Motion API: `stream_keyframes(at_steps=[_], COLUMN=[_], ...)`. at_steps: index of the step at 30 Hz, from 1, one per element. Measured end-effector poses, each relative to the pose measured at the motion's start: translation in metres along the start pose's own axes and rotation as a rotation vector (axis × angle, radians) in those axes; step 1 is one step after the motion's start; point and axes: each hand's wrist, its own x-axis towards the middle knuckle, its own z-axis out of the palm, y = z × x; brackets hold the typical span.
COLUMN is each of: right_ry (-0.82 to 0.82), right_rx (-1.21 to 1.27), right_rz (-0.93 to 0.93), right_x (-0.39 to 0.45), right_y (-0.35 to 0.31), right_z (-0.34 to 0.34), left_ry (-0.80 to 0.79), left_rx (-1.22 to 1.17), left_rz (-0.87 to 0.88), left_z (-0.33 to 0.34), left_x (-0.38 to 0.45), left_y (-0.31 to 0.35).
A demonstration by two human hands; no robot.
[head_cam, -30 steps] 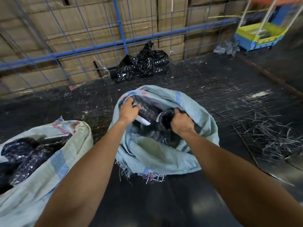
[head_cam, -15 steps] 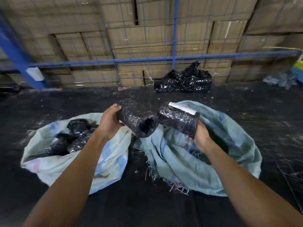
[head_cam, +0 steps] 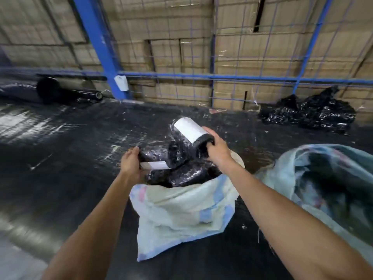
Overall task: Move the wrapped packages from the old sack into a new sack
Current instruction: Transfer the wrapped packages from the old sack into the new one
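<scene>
- Left hand (head_cam: 131,165) gripped a black wrapped package (head_cam: 155,158) by its near end, thumb on top, fingers curled under; white label (head_cam: 154,165) faced the camera.
- Right hand (head_cam: 218,151) held a second package (head_cam: 188,138) tilted up, fingers wrapped around its lower end; a white label patch (head_cam: 187,129) sat on its upper side.
- Both packages were over the mouth of the pale sack (head_cam: 181,215) at centre, touching the pile of black packages (head_cam: 181,175) already filling it.
- Second sack (head_cam: 323,178), bluish, lay just right of the right forearm, open, dark contents inside, blurred.
- Both sacks rested on a dark shiny floor (head_cam: 70,158).
- Crumpled black plastic heap (head_cam: 310,113) sat at the back right against the blue wire fence (head_cam: 201,77).
- Cardboard boxes (head_cam: 181,47) were stacked behind the fence.
- Dark roll (head_cam: 60,91) lay at the back left, by the blue post (head_cam: 101,47).
</scene>
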Motion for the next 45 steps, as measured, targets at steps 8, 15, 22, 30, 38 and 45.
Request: stream_keyframes(at_steps=[8, 15, 22, 30, 38, 45], right_ry=[0.187, -0.061, -0.286, -0.145, -0.277, -0.342], right_rx=[-0.746, -1.016, -0.999, -1.431, -1.084, -1.03], right_rz=[0.018, 0.1, 0.206, -0.064, 0.099, 0.136], right_x=[0.02, -0.004, 0.029, 0.017, 0.018, 0.008], right_y=[0.016, 0.02, -0.027, 0.014, 0.019, 0.052], right_z=[0.039, 0.068, 0.087, 0.155, 0.141, 0.161], left_ry=[-0.277, -0.186, -0.156, 0.16, -0.022, -0.118], left_rx=[0.5, 0.686, 1.138, 1.296, 0.791, 1.0], left_rz=[-0.181, -0.106, 0.211, 0.346, 0.022, 0.801], left_z=[-0.006, 0.001, -0.008, -0.049, -0.045, -0.01], left_x=[0.043, 0.059, 0.085, 0.13, 0.143, 0.086], left_y=[-0.007, -0.023, -0.019, -0.007, 0.001, 0.059])
